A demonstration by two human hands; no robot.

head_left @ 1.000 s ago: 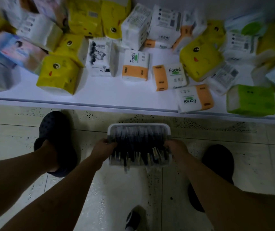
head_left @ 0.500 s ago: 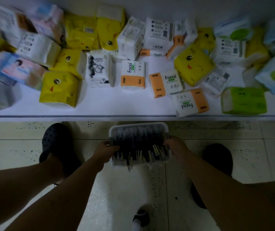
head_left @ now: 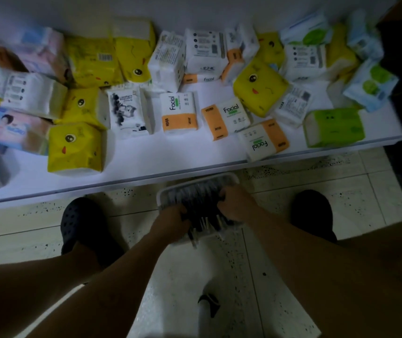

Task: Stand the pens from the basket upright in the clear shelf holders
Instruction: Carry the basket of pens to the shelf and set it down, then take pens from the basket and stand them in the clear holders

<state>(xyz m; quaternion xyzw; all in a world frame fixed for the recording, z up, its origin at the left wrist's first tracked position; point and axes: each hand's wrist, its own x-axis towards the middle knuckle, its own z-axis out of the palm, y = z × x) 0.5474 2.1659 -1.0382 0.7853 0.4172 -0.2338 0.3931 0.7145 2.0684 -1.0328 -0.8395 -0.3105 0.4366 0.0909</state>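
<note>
Head view. The basket [head_left: 222, 178], a pale plastic tray with a rounded rim, sits low over the speckled tile floor [head_left: 292, 191], just in front of the white shelf [head_left: 146, 152]. It is packed with pens [head_left: 198, 203]: slim, dark, hard barrels lying side by side, with pale clips showing at the near end. My left hand [head_left: 170, 219] has its grip clamped into the pens at the near left. My right hand [head_left: 235, 203] is clamped on them at the right edge. Whether either hand also catches the rim I cannot tell, as the picture is dim and blurred. The clear holders are not in sight.

Risks noted:
- The barrels are smooth and round, so a large bunch may fan out and slip through my fingers onto the tiles.
- Several pens poke through the near wall and could snag and drag the light basket along.
- The soft, glossy tissue packs [head_left: 74, 147] crowd the shelf, so a stray elbow could topple them.
- My dark clogs [head_left: 80, 223] stand near, and a dropped pen could roll underfoot.
</note>
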